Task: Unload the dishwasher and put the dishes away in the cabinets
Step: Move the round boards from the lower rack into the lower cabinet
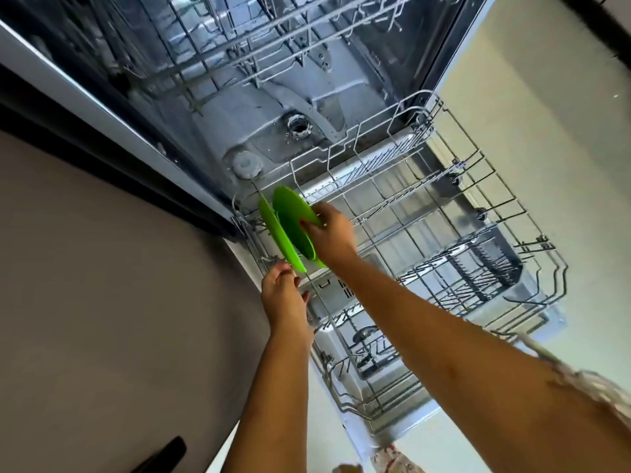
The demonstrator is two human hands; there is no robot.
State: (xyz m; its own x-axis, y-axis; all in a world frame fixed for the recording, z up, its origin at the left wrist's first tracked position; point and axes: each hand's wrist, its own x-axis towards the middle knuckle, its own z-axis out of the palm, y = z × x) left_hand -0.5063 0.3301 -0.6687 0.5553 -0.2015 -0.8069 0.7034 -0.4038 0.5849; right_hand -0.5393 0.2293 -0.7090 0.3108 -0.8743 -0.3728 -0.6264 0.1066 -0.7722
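Two green plates stand on edge at the far left corner of the pulled-out lower rack (444,213) of the open dishwasher. My right hand (333,237) grips the right green plate (290,213) by its rim. My left hand (283,295) reaches up to the lower edge of the left green plate (278,237), fingertips touching or nearly touching it. The rest of the wire rack looks bare of dishes. The upper rack (239,46) is seen above inside the tub.
A beige cabinet front (102,268) with a dark handle (160,455) lies to the left of the dishwasher. The cutlery basket (485,268) sits at the right of the lower rack. Pale floor (546,114) lies to the right.
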